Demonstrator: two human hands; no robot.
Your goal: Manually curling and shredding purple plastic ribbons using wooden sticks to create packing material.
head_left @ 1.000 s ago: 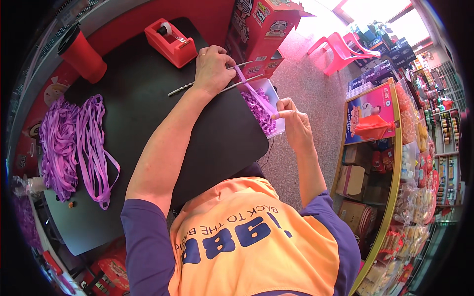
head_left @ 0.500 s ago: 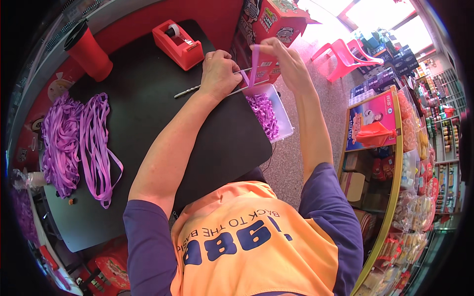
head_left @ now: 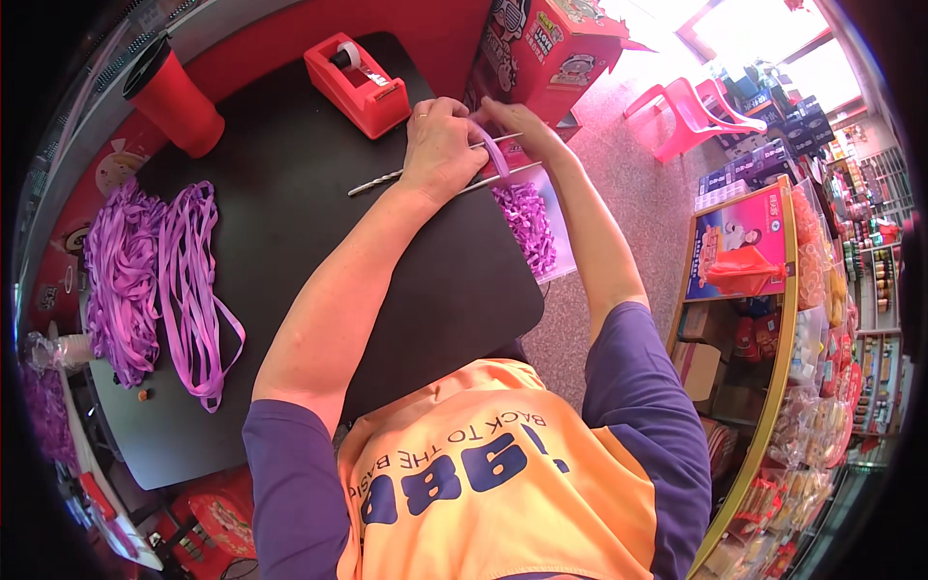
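At the far edge of the black table, my left hand [head_left: 443, 145] is closed around a thin metal rod [head_left: 375, 183] with a twisted end that sticks out to its left. A second thin rod [head_left: 495, 178] runs below it, out to the right. Over the rods curves a purple ribbon [head_left: 496, 155]. My right hand [head_left: 517, 124] is bent in beside the left, its fingers closed at the ribbon and partly hidden. Below both hands, a whitish plastic bin [head_left: 563, 253] holds many small purple ribbon pieces [head_left: 525, 222].
Two bundles of purple ribbon [head_left: 124, 275] lie on the table's left side. A red tape dispenser [head_left: 358, 85] and a red cup [head_left: 179, 101] stand along the back. To the right are a red carton [head_left: 546, 58], a pink plastic chair [head_left: 686, 116] and a shelf of packaged goods [head_left: 735, 338].
My right hand has come down and left, from holding the ribbon up to beside the left hand. The ribbon now bends over the rods instead of standing upright.
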